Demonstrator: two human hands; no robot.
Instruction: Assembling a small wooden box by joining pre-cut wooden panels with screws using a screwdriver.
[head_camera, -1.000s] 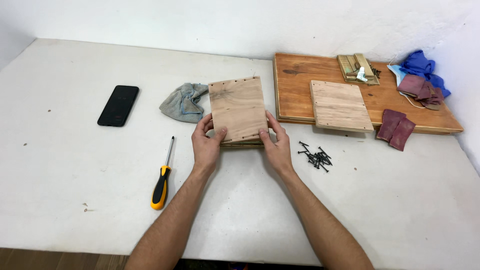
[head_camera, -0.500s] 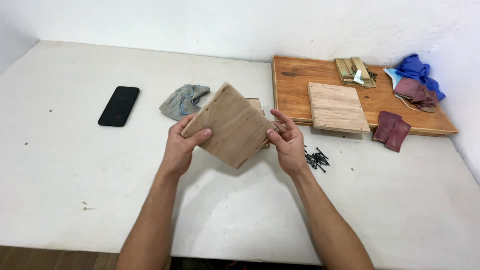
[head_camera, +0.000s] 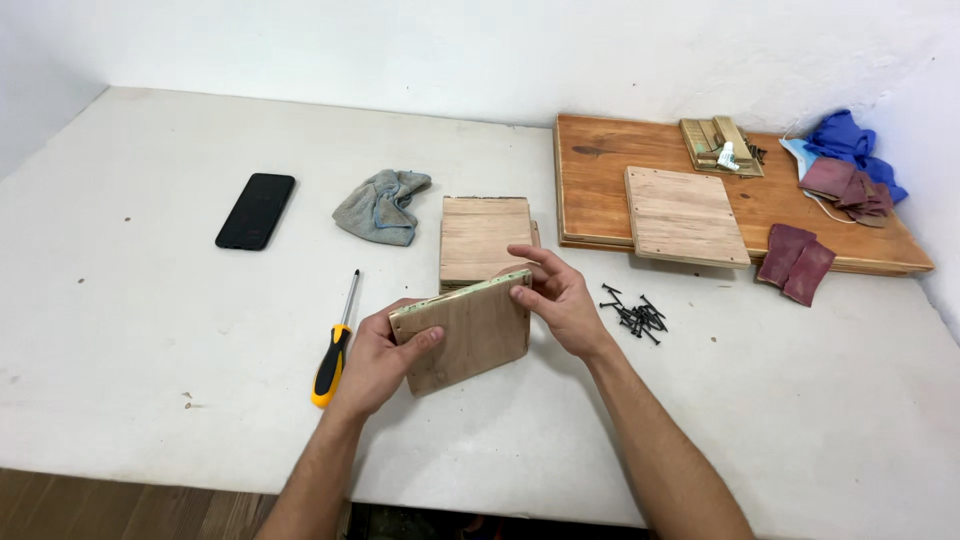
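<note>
Both hands hold a square plywood panel (head_camera: 468, 332) tilted up off the white table (head_camera: 150, 330), its far edge facing up. My left hand (head_camera: 378, 358) grips its left side with the thumb on the near face. My right hand (head_camera: 560, 300) clasps its upper right corner. Just beyond the panel lies a stack of similar wooden squares (head_camera: 484, 238) flat on the table.
A yellow-and-black screwdriver (head_camera: 336, 342) lies left of my left hand. A pile of black screws (head_camera: 632, 314) sits right of my right hand. Farther off are a grey cloth (head_camera: 382, 206), a black phone (head_camera: 255, 210), and a large wooden board (head_camera: 780, 210) carrying another panel (head_camera: 686, 215), sandpaper and blue gloves.
The top panel has been lifted off the stack, pulled toward me and turned up on edge. Both hands came nearer with it; the remaining squares stay flat on the table.
</note>
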